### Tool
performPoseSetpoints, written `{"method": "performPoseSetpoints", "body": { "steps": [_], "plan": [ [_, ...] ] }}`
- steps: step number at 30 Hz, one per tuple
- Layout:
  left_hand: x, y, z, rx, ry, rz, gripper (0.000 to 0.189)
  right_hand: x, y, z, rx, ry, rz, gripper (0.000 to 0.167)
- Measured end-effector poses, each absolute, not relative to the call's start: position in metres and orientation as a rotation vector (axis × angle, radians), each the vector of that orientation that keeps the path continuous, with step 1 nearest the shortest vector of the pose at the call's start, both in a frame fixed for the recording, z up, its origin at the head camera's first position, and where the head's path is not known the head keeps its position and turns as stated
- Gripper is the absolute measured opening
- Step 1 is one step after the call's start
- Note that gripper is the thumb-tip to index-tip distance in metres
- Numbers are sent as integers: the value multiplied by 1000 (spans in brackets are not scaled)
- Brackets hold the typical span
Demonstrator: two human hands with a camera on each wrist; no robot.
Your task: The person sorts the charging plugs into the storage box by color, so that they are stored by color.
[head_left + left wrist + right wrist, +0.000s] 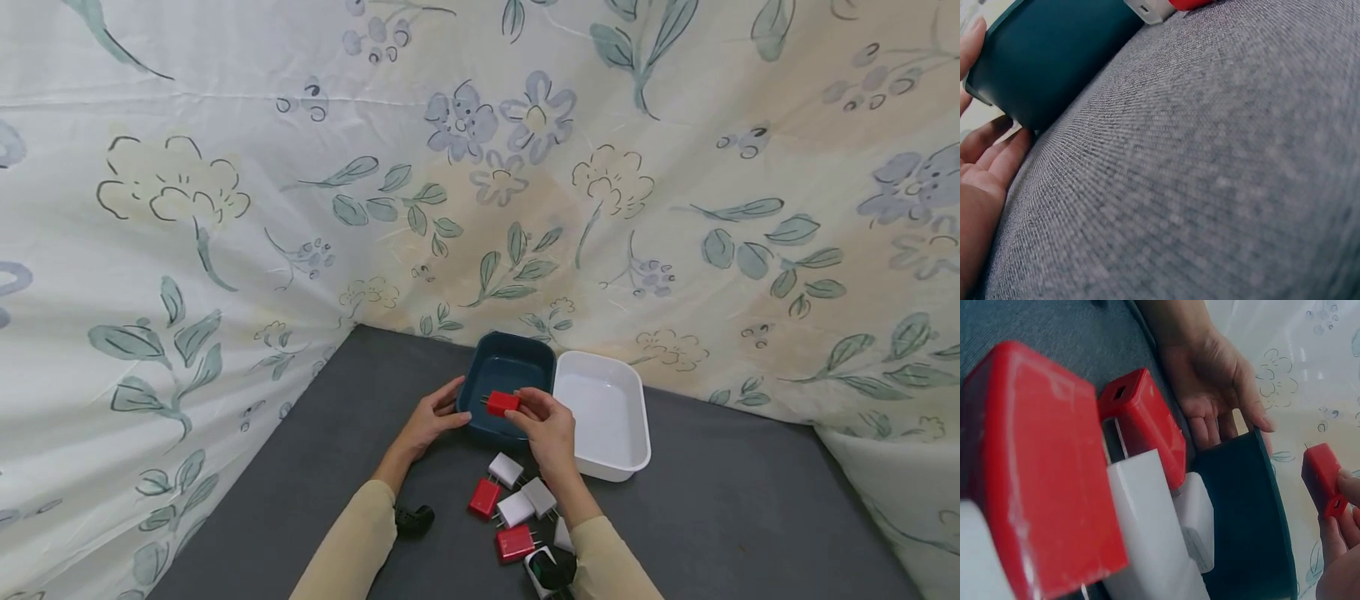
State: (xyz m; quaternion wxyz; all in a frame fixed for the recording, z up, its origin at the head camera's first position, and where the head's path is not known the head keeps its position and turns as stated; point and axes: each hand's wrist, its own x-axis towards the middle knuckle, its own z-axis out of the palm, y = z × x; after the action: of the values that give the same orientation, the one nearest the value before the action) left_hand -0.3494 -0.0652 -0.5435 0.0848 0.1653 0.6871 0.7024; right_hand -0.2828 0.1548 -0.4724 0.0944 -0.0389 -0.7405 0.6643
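My right hand (pixel 551 429) pinches a red charger plug (pixel 501 404) between thumb and fingers, above the dark teal plastic bin (pixel 513 367); its metal prongs point left. In the right wrist view, a small port shows in the end of the held red charger plug (pixel 1321 475). My left hand (pixel 429 425) holds the bin at its near left corner, thumb at the rim and fingers against the outer wall. The left wrist view shows those fingers (pixel 1007 153) low beside the bin wall (pixel 1060 62).
A white bin (pixel 603 408) stands against the teal bin's right side. In front lie several loose plugs, among them a red plug (pixel 485 498), another red plug (pixel 515 543) and a white plug (pixel 506 470). Floral cloth (pixel 480 183) hangs behind the dark grey table surface (pixel 720 500).
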Motion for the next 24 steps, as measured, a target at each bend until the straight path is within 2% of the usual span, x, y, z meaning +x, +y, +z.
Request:
{"method": "performPoseSetpoints", "body": {
  "steps": [13,21,24],
  "plan": [
    [-350,-66,-543,496,2008,2087,71,-285,155,-472,-83,-2083,1991,40],
    [-335,-67,-516,507,2013,2062,73,-285,163,-473,-115,-2127,1954,34],
    [-335,-67,-517,502,2013,2057,73,-284,166,-474,-129,-2128,1953,33]
  ]
}}
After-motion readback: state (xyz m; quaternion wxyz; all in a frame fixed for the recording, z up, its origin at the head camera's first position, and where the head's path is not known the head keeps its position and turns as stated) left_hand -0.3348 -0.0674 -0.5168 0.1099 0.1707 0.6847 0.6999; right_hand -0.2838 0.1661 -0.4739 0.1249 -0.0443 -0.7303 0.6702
